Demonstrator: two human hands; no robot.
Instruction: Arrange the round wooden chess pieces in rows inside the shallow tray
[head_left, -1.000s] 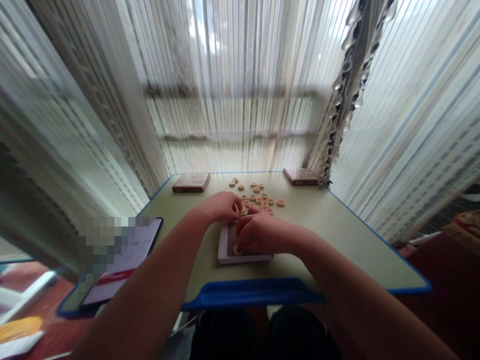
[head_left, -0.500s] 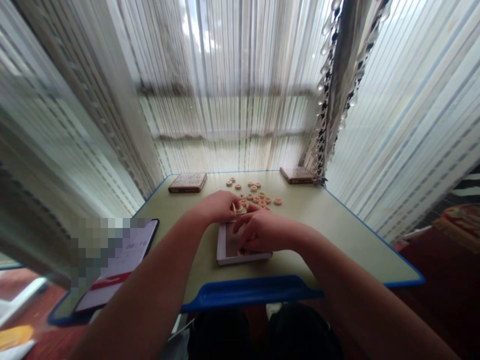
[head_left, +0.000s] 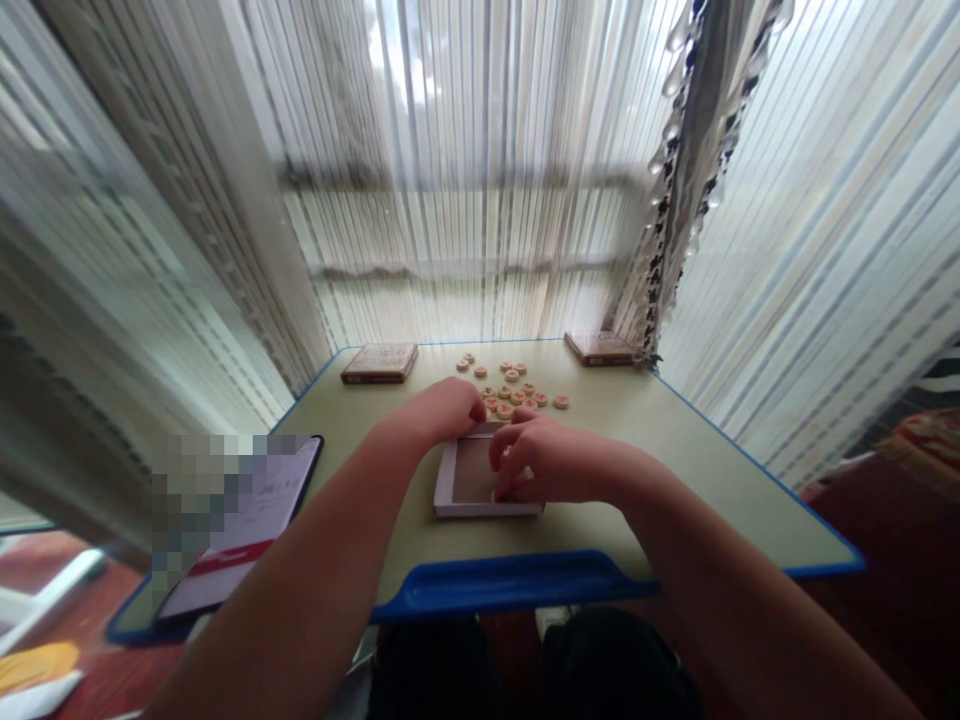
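A shallow white box (head_left: 444, 485) lies on the table near me, its inside brownish. My right hand (head_left: 536, 455) reaches into it from the right, fingers bent down and closed on a round Chinese chess piece (head_left: 496, 495), most of which the fingers cover. My left hand (head_left: 454, 405) is at the box's far left edge, fingers curled downward; whatever is between them is hidden. Just beyond both hands lie several loose pale wooden Chinese chess pieces (head_left: 517, 397) with red or dark characters, a few farther back.
Two flat brown boxes stand at the back, one on the left (head_left: 380, 362) and one on the right (head_left: 600, 348). A tablet-like device (head_left: 255, 520) lies at the left edge of the table (head_left: 675, 480). A blue trough (head_left: 510, 582) lines the front edge; striped curtains (head_left: 465, 230) hang behind.
My right hand has shifted slightly right inside the box, and the dark-marked piece by its fingertips has moved with it. My left hand has curled in more at the far edge.
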